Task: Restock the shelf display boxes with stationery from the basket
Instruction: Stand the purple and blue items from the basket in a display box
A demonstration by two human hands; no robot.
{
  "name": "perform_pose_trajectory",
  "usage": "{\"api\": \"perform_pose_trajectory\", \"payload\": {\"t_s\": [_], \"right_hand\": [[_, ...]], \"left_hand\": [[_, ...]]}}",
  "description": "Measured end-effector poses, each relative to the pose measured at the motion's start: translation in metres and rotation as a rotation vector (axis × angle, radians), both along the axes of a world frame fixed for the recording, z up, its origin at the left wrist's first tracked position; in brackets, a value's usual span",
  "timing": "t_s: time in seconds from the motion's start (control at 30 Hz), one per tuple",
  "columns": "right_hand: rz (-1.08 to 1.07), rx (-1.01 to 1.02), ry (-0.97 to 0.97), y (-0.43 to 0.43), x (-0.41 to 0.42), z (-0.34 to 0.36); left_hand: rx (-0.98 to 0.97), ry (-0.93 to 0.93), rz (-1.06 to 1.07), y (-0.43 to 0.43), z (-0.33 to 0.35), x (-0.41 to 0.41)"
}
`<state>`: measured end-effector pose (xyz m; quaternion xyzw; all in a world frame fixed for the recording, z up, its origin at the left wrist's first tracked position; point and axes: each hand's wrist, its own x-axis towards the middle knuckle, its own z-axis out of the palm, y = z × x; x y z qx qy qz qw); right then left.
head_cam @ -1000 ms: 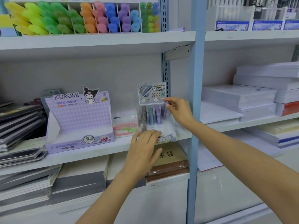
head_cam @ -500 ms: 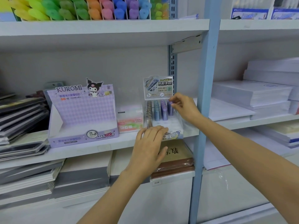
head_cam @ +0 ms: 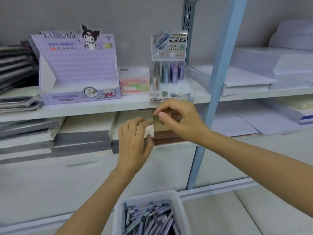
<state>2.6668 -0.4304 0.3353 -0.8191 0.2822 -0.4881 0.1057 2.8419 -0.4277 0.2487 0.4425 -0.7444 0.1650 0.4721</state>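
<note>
Head view shows both hands in front of the shelf (head_cam: 108,107) edge, just below the clear display box (head_cam: 169,78). Left hand (head_cam: 135,139) is loosely spread, holding nothing. Right hand (head_cam: 179,117) is curled, thumb against fingertips; whether it pinches anything I cannot tell. White basket (head_cam: 177,203) of purple and grey stationery (head_cam: 149,219) sits well below the box.

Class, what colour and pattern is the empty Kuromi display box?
Purple houndstooth check on the Kuromi display box, head view.
</note>
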Motion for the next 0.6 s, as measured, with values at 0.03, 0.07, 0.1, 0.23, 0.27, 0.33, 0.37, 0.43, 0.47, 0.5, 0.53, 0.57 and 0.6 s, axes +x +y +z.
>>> {"api": "perform_pose_trajectory", "payload": {"t_s": [0.03,0.07,0.1,0.23,0.27,0.33,0.37,0.43,0.47,0.5,0.53,0.57,0.6], "right_hand": [[0.053,0.074,0.075,0.006,0.01,-0.022],[0.094,0.159,0.147,0.01,0.019,-0.047],[0.123,0.254,0.213,0.011,0.028,-0.074],[0.129,0.61,0.453,0.003,0.047,-0.193],[0.12,0.688,0.51,0.004,0.047,-0.223],[0.093,0.819,0.642,0.007,0.042,-0.276],[0.086,0.892,0.713,0.01,0.039,-0.303],[0.076,0.999,0.855,0.023,0.025,-0.337],[0.067,1.033,0.914,0.029,0.019,-0.354],[0.04,1.049,0.975,0.035,0.012,-0.367],[-0.002,1.046,1.021,0.041,0.006,-0.379],[-0.06,1.024,1.047,0.046,0.0,-0.387],[-0.116,1.005,1.056,0.048,-0.005,-0.394]], "left_hand": [[0.079,0.004,0.013,0.004,-0.025,0.008],[0.173,-0.009,0.026,0.009,-0.053,0.017],[0.279,-0.029,0.039,0.015,-0.081,0.027],[0.834,-0.121,0.07,0.054,-0.194,0.066],[0.952,-0.174,0.085,0.065,-0.218,0.074],[1.111,-0.288,0.105,0.083,-0.257,0.085],[1.18,-0.316,0.108,0.092,-0.271,0.089],[1.224,-0.335,0.102,0.108,-0.284,0.094],[1.245,-0.384,0.102,0.112,-0.288,0.095],[1.22,-0.398,0.089,0.116,-0.295,0.097],[1.167,-0.379,0.08,0.119,-0.3,0.097],[1.134,-0.355,0.087,0.121,-0.305,0.097],[1.134,-0.328,0.099,0.121,-0.308,0.097]]}}
